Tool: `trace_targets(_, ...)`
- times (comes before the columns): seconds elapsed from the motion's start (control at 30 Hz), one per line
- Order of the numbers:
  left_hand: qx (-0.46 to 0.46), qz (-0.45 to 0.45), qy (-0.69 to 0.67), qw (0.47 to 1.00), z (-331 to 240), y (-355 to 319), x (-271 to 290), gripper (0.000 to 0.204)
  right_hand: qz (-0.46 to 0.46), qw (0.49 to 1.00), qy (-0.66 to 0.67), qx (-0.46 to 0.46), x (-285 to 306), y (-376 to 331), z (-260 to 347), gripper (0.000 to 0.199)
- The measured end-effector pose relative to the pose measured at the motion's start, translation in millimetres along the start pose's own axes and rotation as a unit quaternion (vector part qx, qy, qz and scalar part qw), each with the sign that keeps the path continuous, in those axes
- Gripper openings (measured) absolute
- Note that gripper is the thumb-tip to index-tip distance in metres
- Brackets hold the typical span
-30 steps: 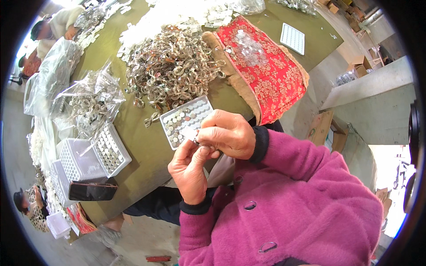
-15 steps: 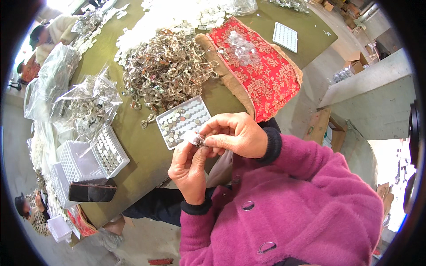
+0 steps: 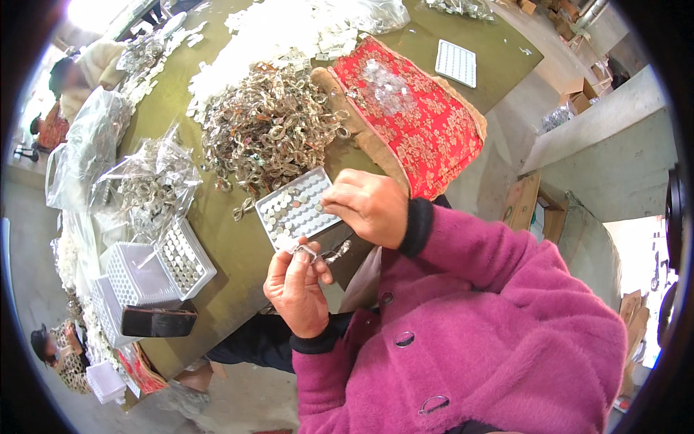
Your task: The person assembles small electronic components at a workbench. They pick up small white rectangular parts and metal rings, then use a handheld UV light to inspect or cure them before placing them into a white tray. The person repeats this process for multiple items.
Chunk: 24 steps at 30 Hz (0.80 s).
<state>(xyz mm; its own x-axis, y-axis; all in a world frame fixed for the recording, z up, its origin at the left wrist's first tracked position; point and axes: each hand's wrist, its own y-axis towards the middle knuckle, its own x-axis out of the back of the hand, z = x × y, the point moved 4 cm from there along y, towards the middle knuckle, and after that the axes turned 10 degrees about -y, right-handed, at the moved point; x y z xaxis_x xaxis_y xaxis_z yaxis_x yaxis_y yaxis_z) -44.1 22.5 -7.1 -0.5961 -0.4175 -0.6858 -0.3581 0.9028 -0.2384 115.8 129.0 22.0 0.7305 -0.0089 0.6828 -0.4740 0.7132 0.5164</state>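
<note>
Probably light and flexible, the chain-like band hangs beside the white tray, our left hand pinching one end, likely the surest hold; whether our right hand, over the tray, grips anything, we cannot tell.

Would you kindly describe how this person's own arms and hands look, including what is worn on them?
The left sleeve and right sleeve are both magenta-purple, with a soft, fuzzy surface. Each ends in a dark, nearly black cuff at the wrist. The left hand and right hand are bare, without gloves.
</note>
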Motion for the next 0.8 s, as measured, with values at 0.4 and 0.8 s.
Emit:
trace_targets(0.4,0.072,0.041,-0.036,0.996,0.4,5.9,-8.7,0.033,-0.014,0.997,0.060,0.040,-4.3,9.5,-3.3,0.012)
trace_targets(0.8,0.005,0.071,0.129,0.989,4.6,9.4,-24.3,0.022,-0.030,0.969,0.117,0.214,20.7,7.3,7.0,0.025)
